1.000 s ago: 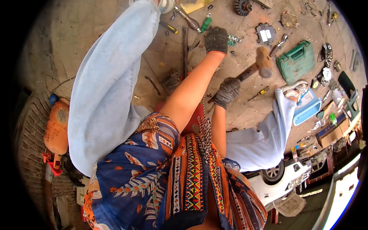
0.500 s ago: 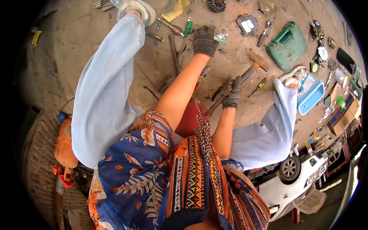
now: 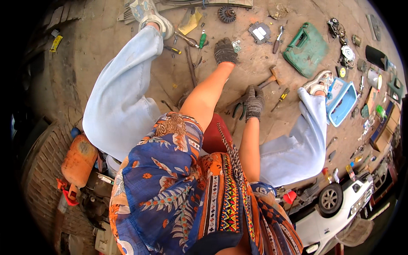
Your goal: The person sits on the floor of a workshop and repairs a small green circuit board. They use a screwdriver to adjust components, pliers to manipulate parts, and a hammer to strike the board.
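My left hand [image 3: 225, 52], in a dark grey glove, is low over the floor with its fingers curled down and closed. Whatever it holds is hidden beneath it. Just right of it lies a small clear plastic bag [image 3: 236, 46], and to its left is a green-handled screwdriver [image 3: 202, 39]. My right hand [image 3: 255, 103], gloved too, is closed around the wooden handle of a hammer [image 3: 275, 75], whose head points away to the right. Dark green pliers handles [image 3: 242, 111] show close beside that hand. Right of it rests a yellow-and-black screwdriver [image 3: 282, 97].
A green tool case [image 3: 307, 50] and a ratchet wrench [image 3: 279, 39] lie at the far right. Beyond my right foot sits a blue plastic tray [image 3: 342, 106]. A long bar [image 3: 191, 68] lies left of my left arm. An orange tank [image 3: 79, 159] is at left, a white car [image 3: 340, 212] lower right.
The hammer and my right hand have come lower and slightly left. My left hand stays near the plastic bag, fingers still curled. The whole view has shifted a little.
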